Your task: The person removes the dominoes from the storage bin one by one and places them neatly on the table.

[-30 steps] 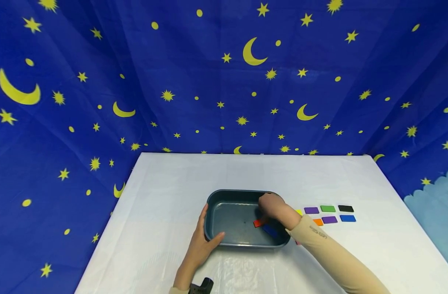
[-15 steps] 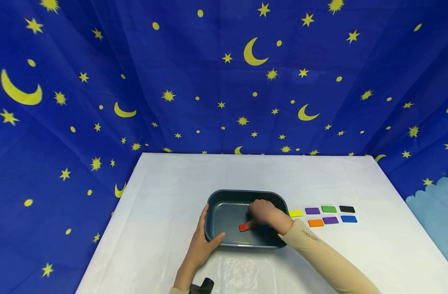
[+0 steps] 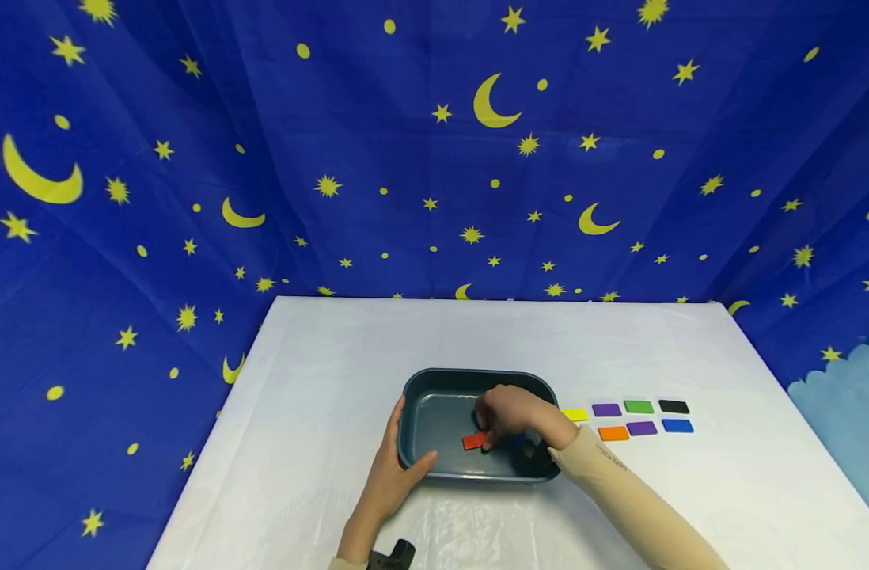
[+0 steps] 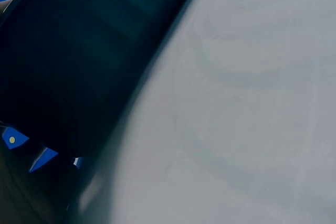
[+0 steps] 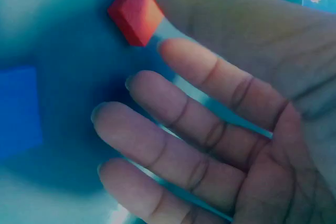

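A dark grey-blue rectangular plastic basin (image 3: 434, 467) stands on the table. My left hand (image 3: 393, 467) grips its near left corner, thumb over the front rim and fingers along the left side. Inside the basin, my right hand (image 3: 516, 412) is low over the floor. In the right wrist view its fingers (image 5: 173, 148) are spread and lightly bent, holding nothing. A red domino-like block (image 5: 137, 11) lies by the thumb tip, partly hidden by it. Off to the other side sits a blue block (image 5: 18, 111), mostly covered by the hand in the head view.
Right of the basin, several flat blocks lie in two rough rows: yellow (image 3: 574, 414), purple (image 3: 607, 410), green (image 3: 639, 406), black (image 3: 673, 406), orange (image 3: 613, 433), another purple (image 3: 642, 427) and blue (image 3: 677, 425). A starry blue curtain (image 3: 377, 158) hangs behind the white table (image 3: 349, 340).
My right hand has moved left within the basin, bringing the red block toward the middle of the floor, and its fingers have loosened from it. The left hand keeps its place.
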Action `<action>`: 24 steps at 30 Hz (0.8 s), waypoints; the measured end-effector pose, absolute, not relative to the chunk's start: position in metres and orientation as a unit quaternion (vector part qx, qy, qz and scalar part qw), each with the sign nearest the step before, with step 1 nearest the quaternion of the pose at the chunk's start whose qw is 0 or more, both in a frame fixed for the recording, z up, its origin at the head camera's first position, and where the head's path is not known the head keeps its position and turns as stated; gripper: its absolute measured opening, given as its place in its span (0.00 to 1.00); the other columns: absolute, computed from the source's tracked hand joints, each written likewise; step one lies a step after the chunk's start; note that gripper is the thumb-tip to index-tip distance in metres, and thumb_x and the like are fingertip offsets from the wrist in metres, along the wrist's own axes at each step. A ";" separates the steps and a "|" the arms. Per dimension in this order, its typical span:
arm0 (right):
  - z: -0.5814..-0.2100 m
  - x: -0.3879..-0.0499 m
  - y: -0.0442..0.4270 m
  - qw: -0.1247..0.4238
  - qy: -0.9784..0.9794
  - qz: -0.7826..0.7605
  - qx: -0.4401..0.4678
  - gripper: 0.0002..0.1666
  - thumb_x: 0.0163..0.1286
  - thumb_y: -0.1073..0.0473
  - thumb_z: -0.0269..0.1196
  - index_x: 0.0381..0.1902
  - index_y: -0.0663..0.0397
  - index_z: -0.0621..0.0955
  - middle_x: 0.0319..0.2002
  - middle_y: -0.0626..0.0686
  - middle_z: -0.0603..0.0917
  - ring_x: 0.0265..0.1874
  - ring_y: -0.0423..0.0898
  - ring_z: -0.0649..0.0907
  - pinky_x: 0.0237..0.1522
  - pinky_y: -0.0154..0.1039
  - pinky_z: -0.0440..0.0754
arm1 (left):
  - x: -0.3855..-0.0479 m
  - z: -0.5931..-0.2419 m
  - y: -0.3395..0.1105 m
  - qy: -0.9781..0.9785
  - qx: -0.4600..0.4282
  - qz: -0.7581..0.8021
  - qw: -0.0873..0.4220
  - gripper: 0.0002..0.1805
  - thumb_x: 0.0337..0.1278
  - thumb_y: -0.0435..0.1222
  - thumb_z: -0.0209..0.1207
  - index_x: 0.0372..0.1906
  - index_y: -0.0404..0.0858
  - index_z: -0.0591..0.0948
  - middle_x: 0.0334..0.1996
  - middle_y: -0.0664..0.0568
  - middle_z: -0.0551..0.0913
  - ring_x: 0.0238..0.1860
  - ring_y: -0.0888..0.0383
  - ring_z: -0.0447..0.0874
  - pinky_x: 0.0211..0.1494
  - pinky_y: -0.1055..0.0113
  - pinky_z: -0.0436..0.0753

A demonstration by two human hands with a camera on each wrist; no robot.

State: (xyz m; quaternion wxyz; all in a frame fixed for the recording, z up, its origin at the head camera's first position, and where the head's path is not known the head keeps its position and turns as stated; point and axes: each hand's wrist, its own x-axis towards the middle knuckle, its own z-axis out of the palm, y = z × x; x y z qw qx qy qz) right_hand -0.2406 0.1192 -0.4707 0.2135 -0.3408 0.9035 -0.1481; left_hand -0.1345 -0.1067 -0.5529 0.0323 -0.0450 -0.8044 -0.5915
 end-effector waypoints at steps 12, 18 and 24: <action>-0.481 -0.241 0.117 0.240 0.889 -0.176 -0.347 0.15 0.47 0.59 0.77 0.22 0.50 0.78 0.18 0.40 0.73 0.18 0.36 0.71 0.26 0.34 0.71 | -0.134 -0.552 -0.107 -0.807 -0.047 -0.588 0.034 0.50 0.51 0.45 0.66 0.74 0.62 0.47 0.73 0.52 0.51 0.70 0.45 0.51 0.63 0.36 0.55; -0.483 -0.239 0.116 0.246 0.900 -0.176 -0.314 0.15 0.46 0.57 0.77 0.20 0.49 0.78 0.17 0.41 0.74 0.18 0.37 0.72 0.25 0.35 0.71 | -0.134 -0.551 -0.107 -0.807 -0.042 -0.589 0.023 0.49 0.52 0.45 0.65 0.74 0.63 0.48 0.73 0.52 0.51 0.70 0.45 0.50 0.62 0.35 0.56; -0.485 -0.239 0.118 0.244 0.900 -0.181 -0.314 0.16 0.46 0.55 0.77 0.19 0.46 0.77 0.17 0.41 0.74 0.17 0.38 0.72 0.25 0.35 0.71 | -0.134 -0.551 -0.107 -0.804 -0.043 -0.592 0.027 0.49 0.53 0.45 0.65 0.74 0.62 0.48 0.73 0.53 0.51 0.70 0.46 0.50 0.62 0.35 0.56</action>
